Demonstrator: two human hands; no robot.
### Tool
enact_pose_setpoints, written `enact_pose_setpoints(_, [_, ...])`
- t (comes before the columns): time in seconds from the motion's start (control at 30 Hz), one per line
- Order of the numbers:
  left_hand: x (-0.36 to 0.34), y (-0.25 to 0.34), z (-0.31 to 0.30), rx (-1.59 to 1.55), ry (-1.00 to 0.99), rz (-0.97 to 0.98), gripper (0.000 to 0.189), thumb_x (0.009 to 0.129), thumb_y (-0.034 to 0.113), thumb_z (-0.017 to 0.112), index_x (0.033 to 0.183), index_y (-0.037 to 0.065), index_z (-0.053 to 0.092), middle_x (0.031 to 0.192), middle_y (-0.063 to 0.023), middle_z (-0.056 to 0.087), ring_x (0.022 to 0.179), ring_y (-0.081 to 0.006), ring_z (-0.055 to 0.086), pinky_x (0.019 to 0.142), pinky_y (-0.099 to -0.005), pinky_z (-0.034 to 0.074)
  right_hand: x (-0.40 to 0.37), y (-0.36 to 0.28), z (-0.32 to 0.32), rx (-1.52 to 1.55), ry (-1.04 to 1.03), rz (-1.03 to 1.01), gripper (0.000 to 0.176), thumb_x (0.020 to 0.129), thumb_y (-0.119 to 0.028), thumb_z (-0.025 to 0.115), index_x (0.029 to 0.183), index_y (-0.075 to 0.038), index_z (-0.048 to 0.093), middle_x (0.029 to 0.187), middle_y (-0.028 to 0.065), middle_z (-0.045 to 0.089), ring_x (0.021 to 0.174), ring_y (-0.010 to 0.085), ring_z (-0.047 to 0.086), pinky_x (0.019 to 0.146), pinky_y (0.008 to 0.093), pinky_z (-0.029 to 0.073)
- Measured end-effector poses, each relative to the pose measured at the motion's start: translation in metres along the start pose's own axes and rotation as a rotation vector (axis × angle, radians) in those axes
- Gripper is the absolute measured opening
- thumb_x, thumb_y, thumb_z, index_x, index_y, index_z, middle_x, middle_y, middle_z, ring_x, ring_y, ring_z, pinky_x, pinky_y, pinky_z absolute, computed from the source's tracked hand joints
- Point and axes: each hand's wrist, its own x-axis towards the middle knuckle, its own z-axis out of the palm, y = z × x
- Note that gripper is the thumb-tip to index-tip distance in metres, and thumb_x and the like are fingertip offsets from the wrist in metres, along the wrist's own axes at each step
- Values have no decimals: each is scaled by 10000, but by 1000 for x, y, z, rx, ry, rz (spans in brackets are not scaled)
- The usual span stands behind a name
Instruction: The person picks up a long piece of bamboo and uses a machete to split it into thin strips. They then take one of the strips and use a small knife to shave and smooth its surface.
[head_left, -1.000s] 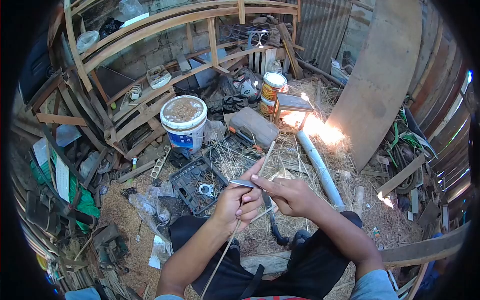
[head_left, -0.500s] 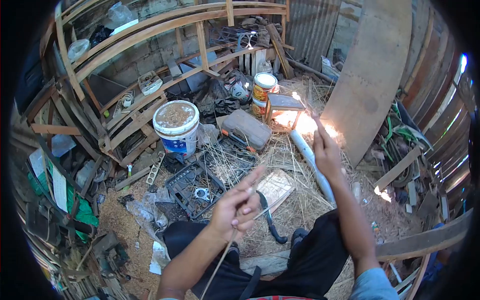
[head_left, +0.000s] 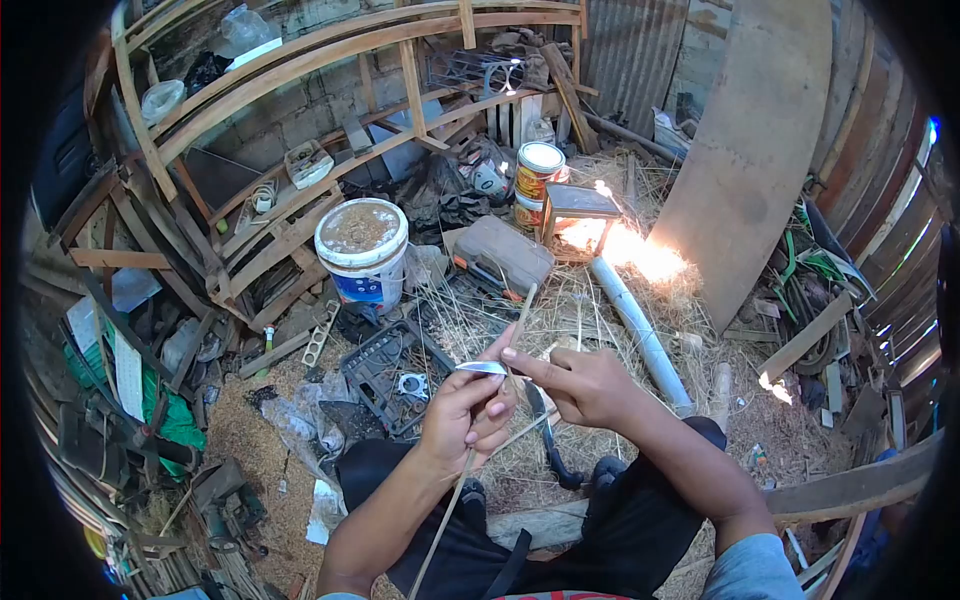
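Note:
My left hand [head_left: 468, 418] is closed around a long thin strip [head_left: 440, 528], which runs from near my lap up past my fingers. A short knife blade [head_left: 482, 368] lies across the strip at my left fingertips. My right hand [head_left: 590, 385] is closed on the knife, its handle hidden in the fingers, with the index finger reaching to the strip. Another thin strip slants below my hands. Beneath them, a curved tool with a black handle [head_left: 562, 465] lies by a board on the straw.
A white bucket [head_left: 362, 250] stands left of a grey case [head_left: 503, 250]. An open black case [head_left: 395, 372] lies on the ground. A grey pipe [head_left: 640, 330] is right of centre, near a small wooden stool [head_left: 582, 202] and stacked cans [head_left: 538, 172]. A large board [head_left: 745, 160] leans behind.
My right hand has come down and left from the upper right to meet my left hand. The blade is now against the strip. My left hand keeps its hold.

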Motion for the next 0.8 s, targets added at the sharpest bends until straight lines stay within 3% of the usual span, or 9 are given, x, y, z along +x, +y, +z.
enact_pose_setpoints(0.07, [2, -3, 0, 1, -10, -20, 534, 1014, 89, 373, 1528, 160, 248, 725, -30, 483, 395, -29, 273, 344, -164, 209, 0, 10, 1, -93, 27, 51, 622, 805, -16, 600, 1397, -183, 510, 669, 78, 559, 555, 269, 577, 517, 403, 474])
enact_pose_setpoints(0.13, [3, -7, 6, 78, 0, -26, 535, 1010, 94, 389, 1525, 149, 252, 701, -19, 472, 396, -27, 269, 333, -161, 211, 0, 43, 5, -109, 218, 60, 565, 859, -41, 562, 1405, -172, 500, 656, 88, 555, 519, 234, 532, 506, 368, 455])
enact_pose_setpoints(0.2, [-3, -12, 16, 191, -37, -49, 538, 1011, 101, 394, 1527, 141, 245, 681, -16, 466, 396, -29, 267, 329, -157, 219, -1, 82, -4, -61, 227, 511, 495, 937, -87, 518, 1425, -159, 476, 622, 82, 505, 507, 159, 470, 507, 324, 422])
enact_pose_setpoints(0.27, [-3, -9, 18, 197, -39, -27, 531, 1012, 104, 391, 1524, 134, 250, 680, -23, 471, 398, -31, 284, 331, -158, 225, -9, 97, -15, 18, 404, 499, 463, 973, -115, 484, 1434, -145, 459, 614, 63, 474, 529, 118, 437, 518, 300, 403])
enact_pose_setpoints(0.37, [3, -9, 10, 228, -26, 49, 527, 1023, 124, 369, 1531, 119, 229, 717, -47, 515, 407, -38, 312, 357, -164, 266, -4, 62, -19, 273, 300, 627, 428, 1000, -129, 451, 1425, -79, 449, 868, 128, 544, 686, 176, 547, 625, 309, 454])
enact_pose_setpoints(0.43, [8, -8, 6, 274, 26, 90, 518, 1026, 130, 364, 1528, 116, 237, 721, -55, 524, 400, -49, 322, 360, -170, 276, -1, 35, -7, 402, 162, 396, 460, 967, -63, 482, 1425, -84, 447, 1034, 206, 674, 758, 262, 672, 686, 331, 513])
enact_pose_setpoints(0.53, [5, -5, 3, 214, 11, 86, 512, 1020, 117, 358, 1521, 109, 255, 724, -66, 535, 390, -61, 331, 361, -181, 288, -1, 4, 9, 363, 84, 81, 610, 856, -17, 572, 1441, -128, 440, 807, 138, 631, 662, 289, 643, 636, 351, 525])
enact_pose_setpoints(0.67, [3, -2, 2, 235, -29, 94, 506, 1013, 104, 347, 1514, 102, 273, 714, -73, 538, 376, -50, 309, 355, -181, 278, -3, -2, 19, 296, 75, -74, 685, 796, -13, 601, 1441, -191, 455, 717, 78, 575, 594, 248, 611, 512, 350, 495])
enact_pose_setpoints(0.8, [-3, -2, 9, 246, 35, 76, 498, 1013, 92, 338, 1506, 59, 272, 701, -82, 546, 368, -43, 291, 348, -184, 273, -3, -4, 5, 27, -26, -37, 656, 800, -41, 593, 1427, -189, 472, 688, 92, 553, 551, 253, 577, 501, 360, 478])
